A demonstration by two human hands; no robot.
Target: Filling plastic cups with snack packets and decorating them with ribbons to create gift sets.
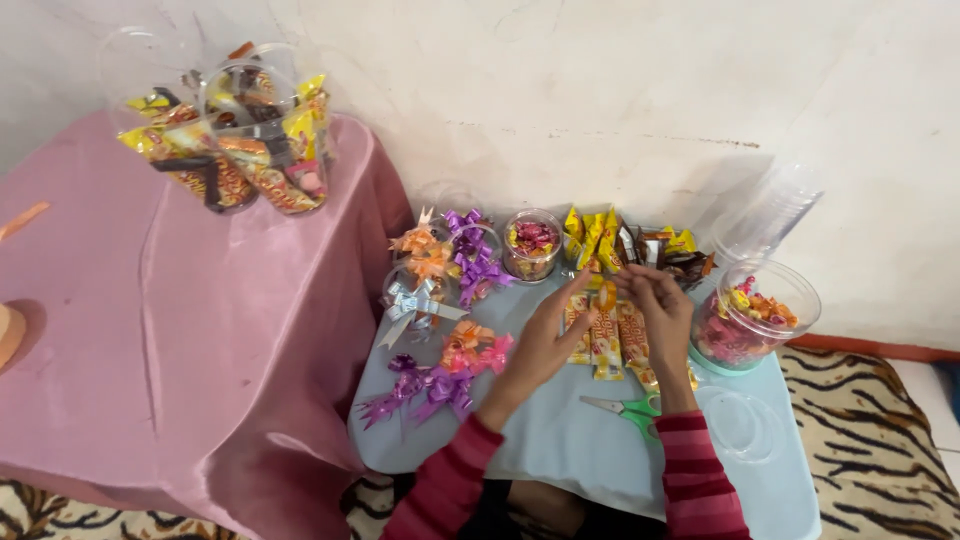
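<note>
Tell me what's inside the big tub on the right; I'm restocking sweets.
The tub holds wrapped sweets, mostly pink and yellow. Lower layers are hidden.

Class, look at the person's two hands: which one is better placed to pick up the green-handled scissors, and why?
Probably the right hand. The scissors lie on the pale blue table just beside the right forearm, handles toward it. The left hand sits further off, near the snack packets.

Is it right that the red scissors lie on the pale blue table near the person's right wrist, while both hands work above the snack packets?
Not quite: the scissors have green handles, not red. The head view shows them on the pale blue table near the right wrist, while the left hand and right hand work above the snack packets.
</note>
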